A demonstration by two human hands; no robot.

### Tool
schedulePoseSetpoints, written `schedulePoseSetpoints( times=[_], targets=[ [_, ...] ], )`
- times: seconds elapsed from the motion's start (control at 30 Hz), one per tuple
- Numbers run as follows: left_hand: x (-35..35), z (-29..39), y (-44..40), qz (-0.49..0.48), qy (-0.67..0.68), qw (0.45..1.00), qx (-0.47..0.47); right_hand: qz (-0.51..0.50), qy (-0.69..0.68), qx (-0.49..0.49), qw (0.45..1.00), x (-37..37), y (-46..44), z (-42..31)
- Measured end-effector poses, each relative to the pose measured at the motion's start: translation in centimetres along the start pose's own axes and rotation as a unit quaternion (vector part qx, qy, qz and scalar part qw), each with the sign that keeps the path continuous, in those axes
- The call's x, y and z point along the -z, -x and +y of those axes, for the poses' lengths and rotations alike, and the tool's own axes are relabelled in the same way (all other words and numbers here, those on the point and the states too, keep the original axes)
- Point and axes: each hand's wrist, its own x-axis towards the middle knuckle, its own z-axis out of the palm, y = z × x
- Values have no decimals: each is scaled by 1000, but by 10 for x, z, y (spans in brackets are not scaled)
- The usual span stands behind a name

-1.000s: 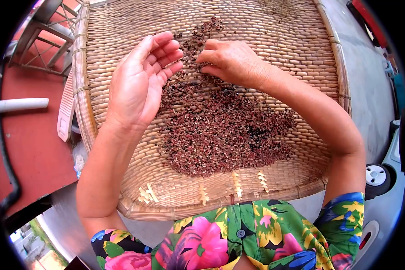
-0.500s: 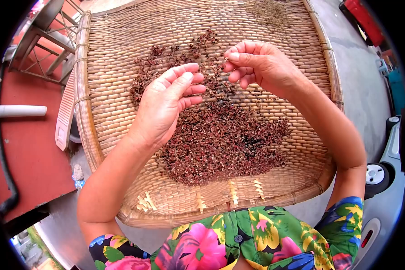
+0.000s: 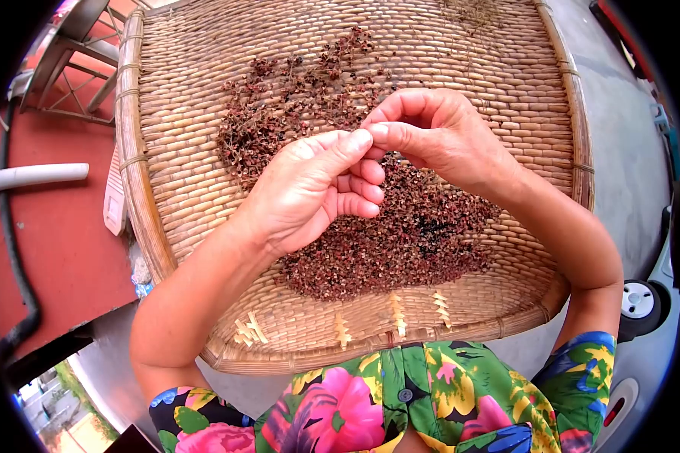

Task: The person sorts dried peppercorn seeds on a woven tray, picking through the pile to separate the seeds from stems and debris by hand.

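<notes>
Bare left hand (image 3: 298,192) and bare right hand (image 3: 453,143) are meeting above small, dry, reddish-brown husks (image 3: 385,260)

At the far left, a white plastic tube (image 3: 34,177) is lying across a thin black hose (image 3: 19,272) on a flat red surface (image 3: 72,249). A grey metal stand with crossed struts (image 3: 75,64) is standing behind them, and a pale pink ridged panel (image 3: 114,200) is showing just beside the large tan tray of woven cane (image 3: 521,83).

Coming in from the left, the left hand is turning its palm inward. Its thumb is pressing close to the index finger, while the other fingers are curling loosely over the husks. These are lying on the tray in a looser, coarser patch beyond the hands and a finer heap on the near side, where black bits are mixing in.

Pale yellow strips (image 3: 398,315) are showing along the tray's near edge, above a green shirt with bright flowers (image 3: 340,411).

From the right, the right hand is bringing thumb and index finger together in a pinch, the tips touching or nearly touching the left thumb. Whatever either hand may be gripping is too small to tell.

Farther right, a black wheel with a white hub (image 3: 639,300) is standing near the tray.
</notes>
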Motion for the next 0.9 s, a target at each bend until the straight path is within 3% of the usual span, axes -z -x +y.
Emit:
schedulePoseSetpoints(
  times=[0.33, 0.4, 0.47, 0.53, 0.6, 0.67, 0.7, 0.73, 0.77, 0.8, 0.87, 0.9],
  targets=[
    [-7, 5, 4, 21, -114, 993, 27, -12, -57, -64, 996, -5, 4, 4],
    [-10, 3, 7, 23, -199, 978, 66, 86, 21, -31, 996, 0, 1, 4],
    [-14, -9, 13, -1, -239, 969, 60, 121, -78, -35, 989, 28, -10, 10],
    [-16, -11, 15, -15, -267, 962, 51, 171, -17, -4, 985, 37, -13, 1],
    [-13, -14, 17, -66, -433, 898, -38, 199, 30, 127, 971, 43, -19, -10],
    [-12, -12, 17, -54, -464, 884, -16, 217, 25, 203, 954, 49, -18, -44],
    [-2, -19, 13, -60, -552, 821, -133, 216, 26, 204, 954, 53, -20, -59],
    [-1, -17, 11, -66, -626, 737, -245, 238, 102, 296, 920, 60, -25, -73],
    [-2, -11, 12, -46, -582, 800, -140, 257, 177, 382, 870, 69, -32, -85],
    [1, -8, 10, -26, -563, 816, -130, 272, 250, 462, 806, 77, -38, -96],
    [9, 2, 5, 22, -568, 808, -154, 296, 329, 512, 736, 103, -52, -115],
    [7, 7, 5, 65, -472, 866, -153, 295, 328, 515, 735, 115, -56, -119]
  ],
)
